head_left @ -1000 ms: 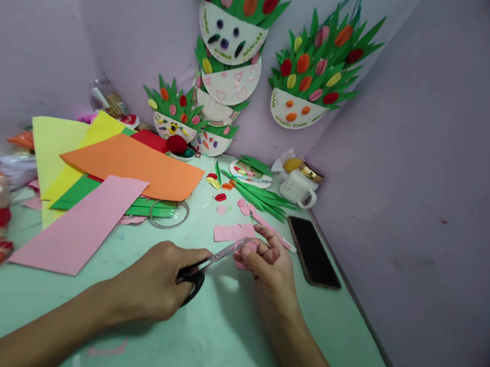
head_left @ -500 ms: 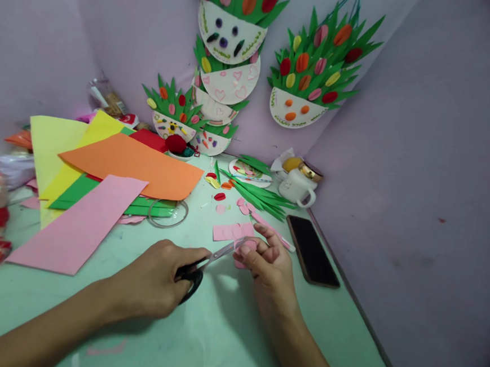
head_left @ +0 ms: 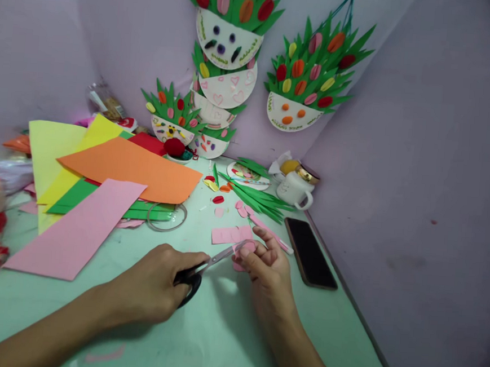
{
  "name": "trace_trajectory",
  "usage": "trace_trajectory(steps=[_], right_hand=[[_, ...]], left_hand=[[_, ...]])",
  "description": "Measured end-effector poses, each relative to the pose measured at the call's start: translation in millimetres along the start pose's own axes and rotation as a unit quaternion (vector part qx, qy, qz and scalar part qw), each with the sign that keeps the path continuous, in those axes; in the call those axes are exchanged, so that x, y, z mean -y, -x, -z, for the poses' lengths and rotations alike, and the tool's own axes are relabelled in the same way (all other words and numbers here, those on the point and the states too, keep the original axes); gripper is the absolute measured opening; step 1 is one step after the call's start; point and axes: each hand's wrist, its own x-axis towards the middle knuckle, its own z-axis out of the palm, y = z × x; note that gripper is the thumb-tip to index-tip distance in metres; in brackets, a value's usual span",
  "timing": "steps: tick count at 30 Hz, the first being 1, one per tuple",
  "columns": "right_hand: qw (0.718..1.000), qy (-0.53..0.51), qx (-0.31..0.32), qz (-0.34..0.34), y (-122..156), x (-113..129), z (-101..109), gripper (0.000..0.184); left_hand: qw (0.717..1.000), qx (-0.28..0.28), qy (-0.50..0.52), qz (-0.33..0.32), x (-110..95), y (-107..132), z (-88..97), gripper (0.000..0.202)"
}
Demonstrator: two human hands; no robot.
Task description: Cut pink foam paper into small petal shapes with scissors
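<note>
My left hand is closed round the black handles of a pair of scissors, whose blades point right. The blade tips meet a small pink paper piece, which my right hand pinches between thumb and fingers. Just beyond the blades lies a pink paper strip marked with lines. A pink pen rests behind my right hand. Several cut pink ovals lie near the pen, and a red oval sits farther left.
Coloured sheets, an orange one and a pink one on top, pile at left beside a tape roll. Green paper leaves lie at the back. A phone and white mug stand right. Decorated paper plates hang on the wall.
The scissor blades have closed a little at the pink piece. The whole view has shifted slightly; both hands keep nearly the same places.
</note>
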Motion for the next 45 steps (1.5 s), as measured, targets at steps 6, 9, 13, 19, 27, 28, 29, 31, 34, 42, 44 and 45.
trace_trajectory(steps=[6,9,13,19,27,28,29,31,34,42,44,45], right_hand=[[1.0,-0.019,-0.003,-0.017,-1.3,-2.0,1.5,0.056],[0.999,-0.033,-0.004,-0.02,-2.0,-2.3,1.1,0.055],[0.999,-0.037,-0.001,-0.016,0.0,-2.3,-1.8,0.054],[0.999,-0.021,0.031,-0.005,3.4,-3.8,-5.6,0.049],[0.999,-0.022,0.035,0.003,4.9,-6.5,-5.3,0.046],[0.999,-0.022,0.037,0.003,4.8,-6.4,-5.3,0.046],[0.999,-0.023,0.038,0.002,4.6,-6.4,-5.4,0.046],[0.999,-0.025,0.038,0.0,4.2,-6.3,-5.4,0.046],[0.999,-0.027,0.034,-0.007,4.0,-6.0,-5.5,0.047],[0.999,-0.017,0.031,-0.011,2.8,-6.0,-3.8,0.048],[0.999,-0.012,0.031,-0.009,1.9,-6.1,-3.1,0.049],[0.999,-0.01,0.032,-0.008,1.6,-6.1,-2.9,0.05]], left_hand=[[0.999,0.01,0.038,0.004,-0.9,-0.6,-1.5,0.022],[0.999,0.005,0.039,0.003,-1.9,-0.9,-1.7,0.02],[1.0,-0.006,0.007,-0.001,-5.4,-0.3,-0.5,0.022],[1.0,-0.002,-0.015,0.001,-8.4,0.8,0.1,0.024],[1.0,-0.014,0.009,-0.012,-4.3,-0.4,-3.1,0.019],[1.0,-0.011,0.011,-0.01,-5.0,-0.6,-2.3,0.019],[1.0,-0.006,0.012,-0.007,-5.8,-0.6,-1.4,0.019],[1.0,0.005,0.014,0.0,-7.4,-0.3,0.1,0.02],[1.0,0.003,0.015,0.001,-7.0,0.6,-0.3,0.019],[1.0,-0.014,0.002,-0.014,-0.7,0.1,-4.4,0.014],[1.0,-0.015,-0.008,-0.011,-1.0,-0.4,-3.4,0.014],[1.0,-0.015,-0.013,-0.01,-1.4,-0.5,-2.7,0.014]])
